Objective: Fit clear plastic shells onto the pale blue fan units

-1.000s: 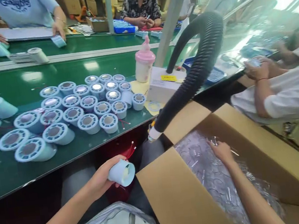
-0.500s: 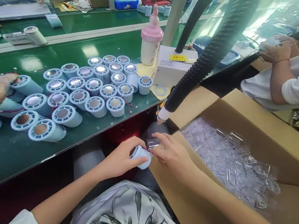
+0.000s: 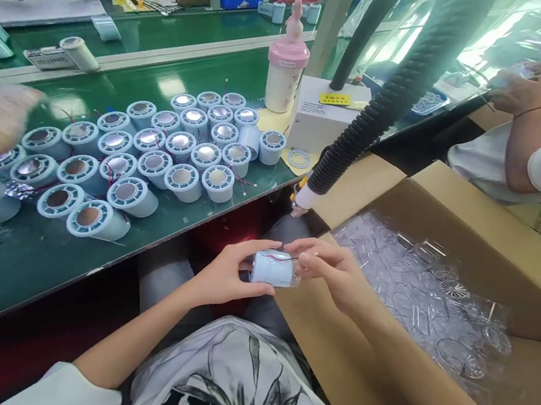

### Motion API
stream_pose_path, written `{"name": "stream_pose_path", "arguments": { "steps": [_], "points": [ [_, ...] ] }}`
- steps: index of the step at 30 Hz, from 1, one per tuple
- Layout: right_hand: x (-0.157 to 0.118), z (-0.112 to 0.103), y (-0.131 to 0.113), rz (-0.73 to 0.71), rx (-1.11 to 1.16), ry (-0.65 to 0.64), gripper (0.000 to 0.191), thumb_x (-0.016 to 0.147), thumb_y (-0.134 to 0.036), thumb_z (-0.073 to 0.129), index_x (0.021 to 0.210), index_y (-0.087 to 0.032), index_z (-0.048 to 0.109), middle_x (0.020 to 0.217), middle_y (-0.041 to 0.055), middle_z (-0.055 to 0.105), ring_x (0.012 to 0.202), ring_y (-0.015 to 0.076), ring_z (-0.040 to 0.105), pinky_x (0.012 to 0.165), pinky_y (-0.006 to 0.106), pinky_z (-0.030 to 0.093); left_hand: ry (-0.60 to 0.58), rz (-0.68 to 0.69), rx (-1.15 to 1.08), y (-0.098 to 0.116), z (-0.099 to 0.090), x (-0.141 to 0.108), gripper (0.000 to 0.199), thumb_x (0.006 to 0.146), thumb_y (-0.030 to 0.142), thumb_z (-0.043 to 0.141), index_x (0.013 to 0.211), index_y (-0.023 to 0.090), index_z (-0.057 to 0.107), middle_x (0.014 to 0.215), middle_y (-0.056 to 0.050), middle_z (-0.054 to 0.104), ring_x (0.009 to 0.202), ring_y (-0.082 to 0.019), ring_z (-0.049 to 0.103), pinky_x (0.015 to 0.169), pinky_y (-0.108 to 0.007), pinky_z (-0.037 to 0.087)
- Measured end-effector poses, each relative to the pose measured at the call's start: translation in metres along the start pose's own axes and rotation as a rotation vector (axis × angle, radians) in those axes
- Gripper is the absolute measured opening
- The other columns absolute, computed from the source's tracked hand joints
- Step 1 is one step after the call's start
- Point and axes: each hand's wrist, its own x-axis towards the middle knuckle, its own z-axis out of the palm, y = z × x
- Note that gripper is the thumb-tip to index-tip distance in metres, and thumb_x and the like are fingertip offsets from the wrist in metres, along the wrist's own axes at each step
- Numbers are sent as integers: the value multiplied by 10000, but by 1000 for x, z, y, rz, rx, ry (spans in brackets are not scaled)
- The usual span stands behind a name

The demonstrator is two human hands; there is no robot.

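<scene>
Both hands (image 3: 286,269) half-closed — touching the blue cylinder (image 3: 273,269).

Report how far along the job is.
Looks done: a clear cover appears to surround the held cylinder. In hand: the left hand grips that cylinder; the right hand is at its end. Apparently left: bench cylinders, no covers visible; clear parts in the carton.

Open strip before the cylinders (image 3: 219,184), hose (image 3: 369,126) overhanging carton (image 3: 503,246)
</scene>
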Motion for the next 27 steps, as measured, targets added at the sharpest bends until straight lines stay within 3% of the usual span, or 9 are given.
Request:
{"name": "stream_pose_path", "arguments": {
  "steps": [2, 5, 8, 10, 16, 27],
  "points": [
    [-3, -6, 0, -80, -37, -75, 112, 789, -329, 693, 825, -231, 736, 1153, 78, 677, 1062, 257, 637, 852, 366, 542, 14, -43, -153, 2, 4, 2, 619, 700, 296, 773, 1264, 198, 537, 1234, -102, 593, 1059, -220, 606, 910, -361, 517],
    [-11, -12, -1, -264, -313, -177, 338, 743, -226, 748, 1075, -255, 687, 1338, 91, 576, 1213, 274, 558, 977, 397, 498, 32, -54, -371, 3, 10, 2, 518, 740, 305, 742, 1214, 205, 560, 1231, -97, 577, 1001, -197, 611, 822, -318, 552],
    [-18, -15, -1, -377, -456, -155, 367, 786, -194, 707, 1140, -239, 622, 1328, 107, 583, 1215, 260, 562, 1011, 399, 483, -9, -80, -456, 5, 14, -1, 538, 763, 343, 720, 1254, 233, 529, 1188, -93, 570, 891, -176, 609, 643, -265, 572],
    [-21, -15, 0, -394, -439, -144, 389, 777, -224, 727, 1140, -235, 589, 1298, 109, 605, 1199, 263, 574, 1005, 406, 492, -38, -80, -401, 8, 13, -4, 630, 745, 344, 740, 1316, 251, 488, 1149, -87, 584, 847, -163, 610, 632, -248, 562],
    [-24, -13, -1, -290, -283, -161, 395, 753, -238, 758, 1102, -230, 573, 1204, 95, 657, 1171, 262, 593, 936, 380, 550, -83, 31, -186, 17, 6, -14, 742, 693, 255, 793, 1361, 278, 471, 1364, -101, 518, 1152, -252, 576, 944, -339, 499],
    [-28, -10, -10, -41, -44, -238, 436, 759, -276, 761, 1147, -276, 562, 1184, 43, 632, 1081, 210, 622, 921, 347, 548, -67, 212, 94, 18, 1, -22, 801, 673, 163, 796, 1384, 269, 442, 1411, -108, 494, 1282, -259, 494, 1041, -355, 440]
  ]
}}
